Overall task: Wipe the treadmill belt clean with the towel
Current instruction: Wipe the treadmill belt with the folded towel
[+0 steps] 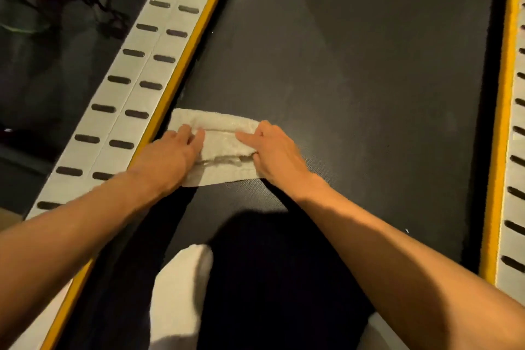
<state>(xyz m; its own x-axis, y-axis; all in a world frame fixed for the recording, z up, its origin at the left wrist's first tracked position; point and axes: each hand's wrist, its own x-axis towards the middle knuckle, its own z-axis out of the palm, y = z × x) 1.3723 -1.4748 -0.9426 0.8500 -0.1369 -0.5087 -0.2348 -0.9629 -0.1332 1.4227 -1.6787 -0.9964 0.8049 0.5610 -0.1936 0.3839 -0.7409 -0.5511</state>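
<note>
**Folded towel pressed flat on the belt beside the left rail**

No container is seen in the frame. A folded cream towel (218, 148) is laid on the dark treadmill belt (355, 65), left of centre in the frame, with its left end just beside the yellow strip (181, 65) that borders the belt. The left hand (167, 159) is laid palm down on the towel's left part, fingers spread and extended, nothing clenched. The right hand (272, 150) is pressed on the towel's right end, the index finger stretched along the fold and the thumb tucked at the towel's lower hem; whether the cloth is pinched there cannot be told.

The belt is bounded on the left by the yellow strip and a white side rail (127, 88) with dark oval slots, running diagonally from the lower left to the top centre. A second yellow strip (502, 122) and a slotted rail (518, 150) are seen at the right edge. A wide bare stretch of belt is left open above and to the right of the towel. A white sock (181, 287) and a dark trouser leg (270, 278) are seen at the bottom centre, below the towel.
</note>
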